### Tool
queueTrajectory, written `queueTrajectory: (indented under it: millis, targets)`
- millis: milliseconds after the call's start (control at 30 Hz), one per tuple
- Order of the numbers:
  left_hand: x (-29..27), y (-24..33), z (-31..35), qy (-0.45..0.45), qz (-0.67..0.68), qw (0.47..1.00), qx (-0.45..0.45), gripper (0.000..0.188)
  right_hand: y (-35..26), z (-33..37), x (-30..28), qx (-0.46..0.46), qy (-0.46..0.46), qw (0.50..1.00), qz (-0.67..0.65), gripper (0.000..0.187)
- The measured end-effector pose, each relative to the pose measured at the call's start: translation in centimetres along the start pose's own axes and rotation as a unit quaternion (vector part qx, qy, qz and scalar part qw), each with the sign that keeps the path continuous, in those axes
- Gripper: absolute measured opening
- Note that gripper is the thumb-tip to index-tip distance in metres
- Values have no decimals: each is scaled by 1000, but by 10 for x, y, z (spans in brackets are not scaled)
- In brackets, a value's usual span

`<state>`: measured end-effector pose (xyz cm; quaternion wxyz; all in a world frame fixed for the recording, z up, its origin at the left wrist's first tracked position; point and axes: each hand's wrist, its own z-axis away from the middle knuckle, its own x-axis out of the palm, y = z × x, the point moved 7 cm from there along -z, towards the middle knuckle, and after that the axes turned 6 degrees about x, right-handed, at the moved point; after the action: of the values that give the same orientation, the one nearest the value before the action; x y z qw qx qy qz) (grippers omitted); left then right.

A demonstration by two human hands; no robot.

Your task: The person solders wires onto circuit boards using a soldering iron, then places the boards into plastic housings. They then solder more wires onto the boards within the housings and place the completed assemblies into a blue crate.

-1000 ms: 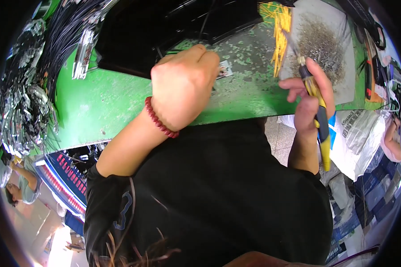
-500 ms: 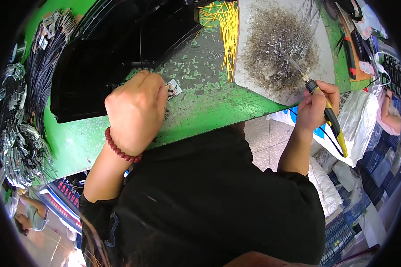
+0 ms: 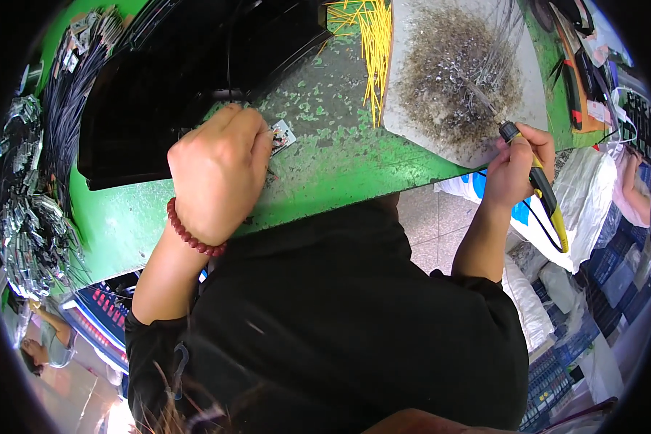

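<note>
My left hand [image 3: 217,170], a beaded bracelet at its wrist, is closed at the near edge of the green table. A small white circuit board [image 3: 283,135] sticks out beside its fingers; the fingertips and their grip are hidden. A thin black wire [image 3: 229,69] runs up from just beyond the fingers. In my right hand [image 3: 517,166] I hold a black and yellow soldering iron [image 3: 512,132]. Its metal tip points into dark solder residue [image 3: 456,79] on a pale board [image 3: 405,123], where thin grey wires lie.
A black plastic tray [image 3: 134,123] stands behind my left hand. Bundles of black wires with boards [image 3: 25,210] lie at far left. Yellow sticks [image 3: 376,65] lie beside the pale board. Orange-handled tools [image 3: 573,90] rest at far right. White sacks [image 3: 582,195] stand below the table edge.
The view has shifted slightly. My left hand keeps its closed posture by the circuit board, and the soldering iron's tip stays in the residue.
</note>
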<state>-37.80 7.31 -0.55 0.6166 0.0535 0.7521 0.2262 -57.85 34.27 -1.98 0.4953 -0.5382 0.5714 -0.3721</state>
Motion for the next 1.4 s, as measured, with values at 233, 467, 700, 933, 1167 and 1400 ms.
queueTrajectory:
  millis: [233,467,700,933,1167,1400]
  targets:
    - [-2,-3,1,37,-6,999,27,11,-6,4,-8,3,-2,999,-44,9]
    - [0,-7,4,11,-2,1000,-3,6,-6,4,-9,-37,12,999,-36,12]
    - [1,-8,4,39,-4,999,7,8,-33,50,58,-52,-171,980,-87,21]
    - [3,-11,5,39,10,999,13,9,-24,89,121,-7,-318,943,-95,25]
    - [5,-14,5,27,16,999,10,10,-25,91,126,-13,-323,943,-80,26]
    - [7,-16,5,31,12,999,10,11,-22,91,126,-7,-340,939,-57,26]
